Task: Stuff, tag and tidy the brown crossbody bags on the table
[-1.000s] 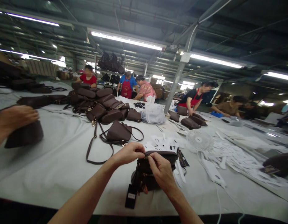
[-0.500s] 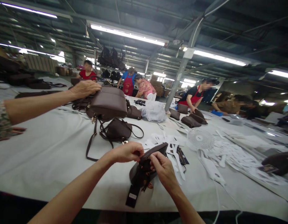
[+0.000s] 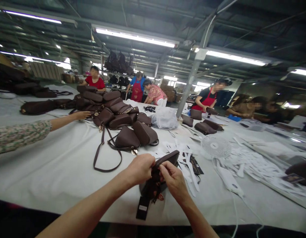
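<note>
A small dark brown handbag (image 3: 169, 157) is tilted on the table near its front edge, held between my hands. My left hand (image 3: 141, 168) is closed in a fist at the bag's upper left edge. Facing it, my right hand (image 3: 171, 175) pinches at the bag's opening with thumb and forefinger; the small part between those fingertips is hidden. A black hang tag (image 3: 142, 208) and a reddish charm (image 3: 159, 197) dangle from the bag's near side. Beyond my left hand lies a brown bag with a strap and gold charm (image 3: 128, 137).
A pile of brown bags (image 3: 120, 120) fills the middle left, with a co-worker's hand (image 3: 82, 115) beside it. White paper strips (image 3: 262, 175), a white fan (image 3: 216, 146) and clear plastic (image 3: 165, 118) lie on the right. Several people work across the table.
A co-worker's hand has put a bag down on the pile and drawn back left. My left hand has turned slightly at the bag's edge; my right hand keeps its pinch.
</note>
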`<move>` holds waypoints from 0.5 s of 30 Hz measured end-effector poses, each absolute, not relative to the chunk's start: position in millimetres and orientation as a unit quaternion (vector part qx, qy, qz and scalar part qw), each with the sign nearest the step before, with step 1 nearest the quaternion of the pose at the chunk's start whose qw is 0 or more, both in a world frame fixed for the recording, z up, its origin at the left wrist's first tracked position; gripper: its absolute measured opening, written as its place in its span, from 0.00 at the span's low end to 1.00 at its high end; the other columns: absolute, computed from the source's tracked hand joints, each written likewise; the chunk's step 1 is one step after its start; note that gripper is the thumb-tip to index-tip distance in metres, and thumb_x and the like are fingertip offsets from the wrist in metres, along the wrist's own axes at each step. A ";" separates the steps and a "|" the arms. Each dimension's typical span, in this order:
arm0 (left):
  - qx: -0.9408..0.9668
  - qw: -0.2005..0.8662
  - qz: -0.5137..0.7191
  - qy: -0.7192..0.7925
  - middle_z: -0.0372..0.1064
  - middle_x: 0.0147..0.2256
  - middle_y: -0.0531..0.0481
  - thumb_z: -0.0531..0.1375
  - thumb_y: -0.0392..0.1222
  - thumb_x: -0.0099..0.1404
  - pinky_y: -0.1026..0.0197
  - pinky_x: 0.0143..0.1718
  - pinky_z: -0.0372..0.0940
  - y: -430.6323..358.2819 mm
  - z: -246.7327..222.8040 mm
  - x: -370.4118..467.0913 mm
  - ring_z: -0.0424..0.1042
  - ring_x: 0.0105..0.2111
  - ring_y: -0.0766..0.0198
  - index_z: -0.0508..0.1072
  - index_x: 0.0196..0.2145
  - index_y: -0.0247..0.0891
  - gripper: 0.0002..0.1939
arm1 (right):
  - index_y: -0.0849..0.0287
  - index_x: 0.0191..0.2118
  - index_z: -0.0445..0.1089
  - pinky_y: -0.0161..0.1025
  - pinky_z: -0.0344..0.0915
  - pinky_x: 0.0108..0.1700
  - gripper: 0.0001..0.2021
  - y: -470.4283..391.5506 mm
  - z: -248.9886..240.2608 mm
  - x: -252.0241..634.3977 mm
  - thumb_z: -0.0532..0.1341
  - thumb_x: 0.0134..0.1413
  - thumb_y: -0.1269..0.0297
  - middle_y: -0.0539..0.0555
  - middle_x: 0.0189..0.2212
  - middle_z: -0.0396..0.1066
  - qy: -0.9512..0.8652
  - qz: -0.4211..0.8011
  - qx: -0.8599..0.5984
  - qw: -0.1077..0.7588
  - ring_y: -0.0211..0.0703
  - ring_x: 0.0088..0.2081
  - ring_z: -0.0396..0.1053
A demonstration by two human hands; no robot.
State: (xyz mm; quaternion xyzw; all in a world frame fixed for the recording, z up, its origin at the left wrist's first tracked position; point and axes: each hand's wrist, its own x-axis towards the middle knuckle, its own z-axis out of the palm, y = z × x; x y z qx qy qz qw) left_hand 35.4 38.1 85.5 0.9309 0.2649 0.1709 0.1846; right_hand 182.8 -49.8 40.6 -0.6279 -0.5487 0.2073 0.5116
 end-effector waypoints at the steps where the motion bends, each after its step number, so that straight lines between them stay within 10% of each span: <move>1: 0.928 0.214 0.169 0.253 0.64 0.26 0.53 0.55 0.29 0.52 0.63 0.27 0.52 39.3 89.0 34.6 0.61 0.27 0.65 0.66 0.25 0.38 0.06 | 0.58 0.28 0.64 0.34 0.60 0.26 0.16 -49.7 40.7 183.0 0.54 0.59 0.52 0.47 0.20 0.64 -0.546 0.213 -0.627 0.514 0.38 0.23 0.64; 10: 0.822 0.475 0.233 0.212 0.59 0.22 0.57 0.56 0.33 0.53 0.66 0.25 0.53 49.1 80.9 40.3 0.59 0.25 0.68 0.67 0.26 0.36 0.02 | 0.57 0.28 0.65 0.34 0.62 0.26 0.15 -50.6 39.8 181.6 0.56 0.58 0.51 0.48 0.21 0.65 -0.539 0.227 -0.617 0.527 0.38 0.22 0.64; 15: 0.869 0.395 0.257 0.154 0.60 0.26 0.54 0.54 0.29 0.54 0.64 0.31 0.55 46.8 71.1 28.8 0.60 0.29 0.66 0.63 0.25 0.37 0.05 | 0.58 0.27 0.66 0.34 0.62 0.25 0.18 -49.8 41.9 178.6 0.58 0.54 0.47 0.48 0.20 0.65 -0.506 0.275 -0.607 0.547 0.38 0.21 0.65</move>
